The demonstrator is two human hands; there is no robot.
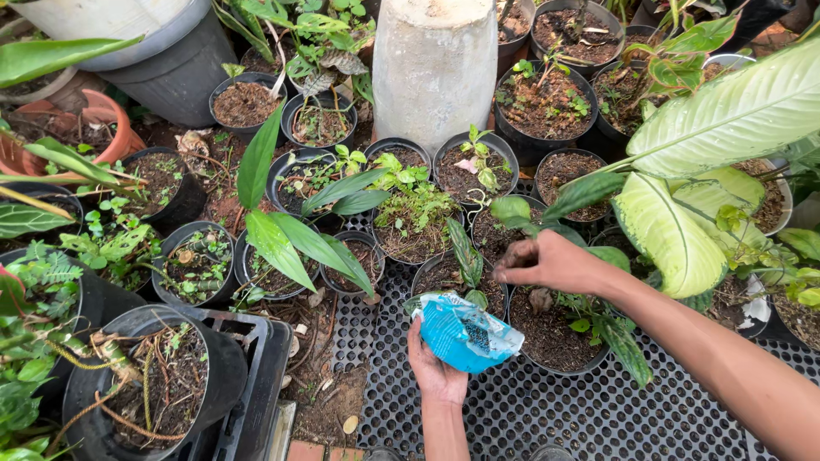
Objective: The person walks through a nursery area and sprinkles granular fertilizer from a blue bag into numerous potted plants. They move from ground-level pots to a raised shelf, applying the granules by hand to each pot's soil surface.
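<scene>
My left hand (436, 371) holds an open blue plastic bag (465, 333) with dark granules inside, just above the black perforated mat (512, 410). My right hand (551, 262) reaches in from the right, its soiled fingers pinched together over a small black pot (444, 277) with a green sprout. What the pinched fingers hold is too small to see. Another black pot of soil (551, 341) sits right under my right wrist.
Many black pots of soil and seedlings crowd the ground around the hands. A pale concrete post (436, 64) stands at the back. A large variegated leaf plant (717, 154) overhangs the right. A black crate (256, 376) with a big pot sits lower left.
</scene>
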